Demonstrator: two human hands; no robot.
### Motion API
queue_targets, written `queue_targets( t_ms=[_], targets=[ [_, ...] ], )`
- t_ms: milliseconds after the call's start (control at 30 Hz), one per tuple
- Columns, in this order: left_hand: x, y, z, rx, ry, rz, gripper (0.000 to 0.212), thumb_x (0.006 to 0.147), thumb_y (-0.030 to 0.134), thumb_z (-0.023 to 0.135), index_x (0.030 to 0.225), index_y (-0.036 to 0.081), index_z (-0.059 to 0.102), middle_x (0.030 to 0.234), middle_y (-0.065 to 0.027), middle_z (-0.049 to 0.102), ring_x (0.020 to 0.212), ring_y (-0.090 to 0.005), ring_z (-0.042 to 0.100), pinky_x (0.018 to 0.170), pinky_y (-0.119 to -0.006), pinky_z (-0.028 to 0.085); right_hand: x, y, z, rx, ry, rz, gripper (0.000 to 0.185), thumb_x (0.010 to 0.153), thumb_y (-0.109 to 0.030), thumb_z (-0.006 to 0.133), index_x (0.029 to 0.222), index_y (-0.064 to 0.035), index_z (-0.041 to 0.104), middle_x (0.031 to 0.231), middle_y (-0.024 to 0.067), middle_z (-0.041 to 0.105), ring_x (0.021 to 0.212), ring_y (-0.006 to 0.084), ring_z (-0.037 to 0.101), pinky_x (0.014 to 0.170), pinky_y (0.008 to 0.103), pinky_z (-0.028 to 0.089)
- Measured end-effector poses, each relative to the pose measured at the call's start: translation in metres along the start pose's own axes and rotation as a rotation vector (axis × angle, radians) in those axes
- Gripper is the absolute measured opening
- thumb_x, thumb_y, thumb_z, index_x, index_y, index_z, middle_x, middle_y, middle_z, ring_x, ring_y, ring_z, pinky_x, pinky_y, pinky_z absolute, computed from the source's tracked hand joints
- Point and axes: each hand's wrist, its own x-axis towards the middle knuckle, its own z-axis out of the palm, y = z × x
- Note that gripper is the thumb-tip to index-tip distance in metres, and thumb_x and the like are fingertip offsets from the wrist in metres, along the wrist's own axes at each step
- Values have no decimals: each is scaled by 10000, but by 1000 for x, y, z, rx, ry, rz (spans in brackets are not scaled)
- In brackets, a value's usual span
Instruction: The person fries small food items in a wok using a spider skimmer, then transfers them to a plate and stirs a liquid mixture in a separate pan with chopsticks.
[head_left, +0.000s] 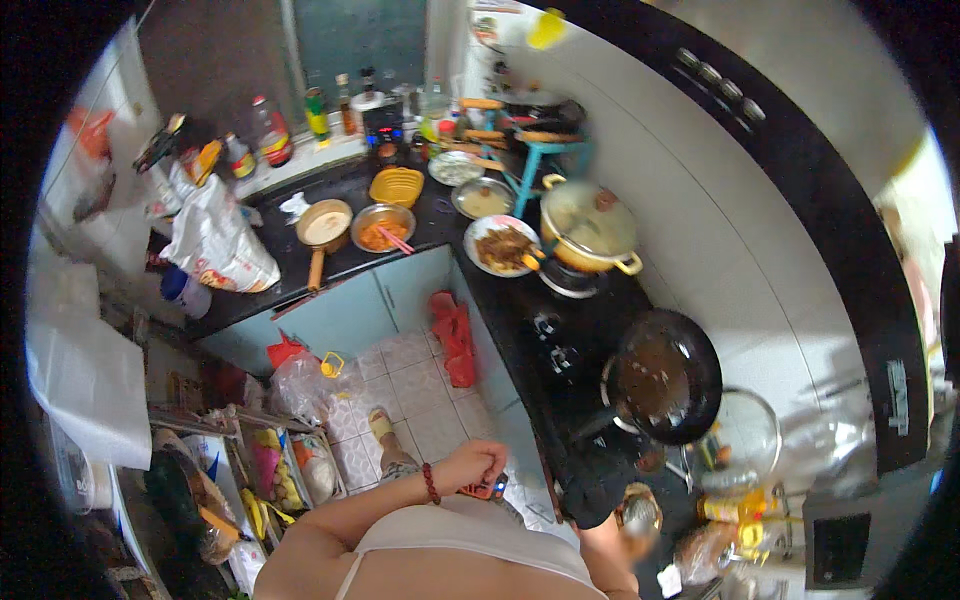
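Observation:
My left hand (484, 460) is curled in front of my waist, with a red bead bracelet (430, 484) at the wrist. Nothing shows in its fingers. Just below it is a small orange-and-black device (491, 487) with a blue light. Low on the right, my right hand (634, 551) is blurred beside a small round container (640, 514) with a shiny metal part. Whether it grips anything cannot be made out. Ahead of that hand, a black wok (660, 379) with brown liquid in it sits on the gas hob (551, 341).
A lidded yellow pot (589, 225) occupies the far burner, beside a plate of cooked food (502, 246). On the left counter are a small pan (324, 225), a metal bowl with pink chopsticks (383, 227) and a white sack (217, 240). A glass lid (739, 435) leans by the wall.

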Motion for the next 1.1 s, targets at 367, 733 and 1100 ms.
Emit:
queue_targets(
  t_ms=[367,733,1100],
  targets=[
    [-72,64,-210,-80,426,239,147,622,-43,322,568,35,434,539,-3,407,507,-82,373,460,-195,296,116,-66,212,246,-76,-124,130,649,-91,528,751,-123,602,703,98,557,618,239,516,556,346,400],
    [-90,97,-333,-218,563,274,169,607,-72,307,537,28,424,525,-15,406,494,-96,374,464,-206,279,174,-13,496,1968,-182,1257,255,824,-317,388,894,-100,502,752,35,513,687,143,484,630,258,411],
    [-45,81,-443,-43,1081,15,110,684,-17,391,728,9,488,684,-52,502,629,-130,477,571,-223,387,305,-4,578,1310,127,1009,80,773,-126,523,770,-49,546,647,-19,497,596,75,472,551,210,397]
  ],
)
